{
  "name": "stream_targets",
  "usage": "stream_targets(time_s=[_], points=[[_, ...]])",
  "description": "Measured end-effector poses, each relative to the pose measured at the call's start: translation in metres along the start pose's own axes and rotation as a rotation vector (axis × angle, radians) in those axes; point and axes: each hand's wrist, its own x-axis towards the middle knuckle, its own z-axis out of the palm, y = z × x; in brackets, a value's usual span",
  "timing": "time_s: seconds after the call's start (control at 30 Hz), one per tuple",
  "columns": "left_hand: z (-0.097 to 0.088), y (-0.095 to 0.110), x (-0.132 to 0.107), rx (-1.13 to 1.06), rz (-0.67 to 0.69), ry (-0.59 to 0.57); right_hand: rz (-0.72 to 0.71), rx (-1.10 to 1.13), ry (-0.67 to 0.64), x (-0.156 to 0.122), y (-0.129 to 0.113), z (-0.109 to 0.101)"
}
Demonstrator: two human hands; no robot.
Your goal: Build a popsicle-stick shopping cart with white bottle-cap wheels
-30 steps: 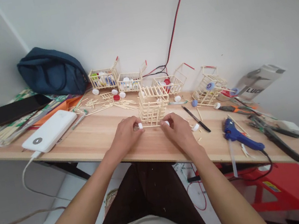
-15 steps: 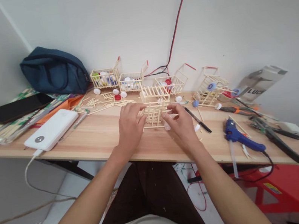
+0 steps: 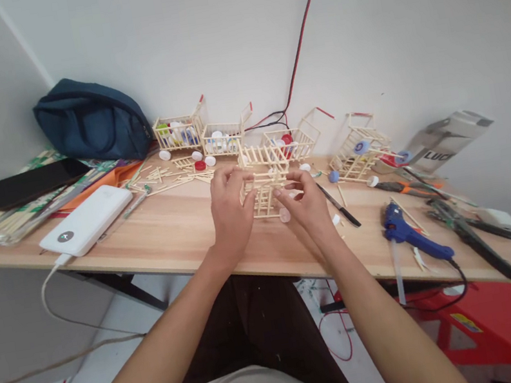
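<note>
A small trolley model of pale wooden sticks [image 3: 266,205] stands at the front of the table, a pale cap wheel [image 3: 285,214] at its lower right. My left hand [image 3: 234,213] has its curled fingers and thumb at the trolley's left end. At the opposite end, my right hand [image 3: 307,205] holds bent fingers and thumb against the sticks. Parts of the trolley are hidden behind the fingers. Just behind it is another stick frame [image 3: 263,156]. A black pen [image 3: 340,205] lies to the right of my right hand.
Finished stick trolleys [image 3: 178,132] with caps in them line the wall. Loose sticks [image 3: 159,175] lie at left, near a white power bank [image 3: 87,221], a phone [image 3: 31,184] and a blue pouch [image 3: 91,121]. A blue glue gun [image 3: 412,234] and pliers [image 3: 404,187] lie at right.
My left hand has shifted slightly right and turned more upright at the trolley's left end. My right hand stays at the other end, its fingers a little more bent.
</note>
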Motion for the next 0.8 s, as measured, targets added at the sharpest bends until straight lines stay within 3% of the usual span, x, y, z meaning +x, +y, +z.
stream_targets(time_s=[0.2,0.47,0.8], points=[[0.004,0.000,-0.004,-0.017,-0.042,0.032,0.001,0.035,-0.010,0.002,0.001,0.003],[0.002,-0.005,0.002,0.176,0.199,-0.029,-0.091,0.022,-0.049,0.006,0.007,0.000],[0.011,-0.005,0.001,0.224,0.197,-0.002,-0.105,0.012,-0.025,0.008,0.013,0.000]])
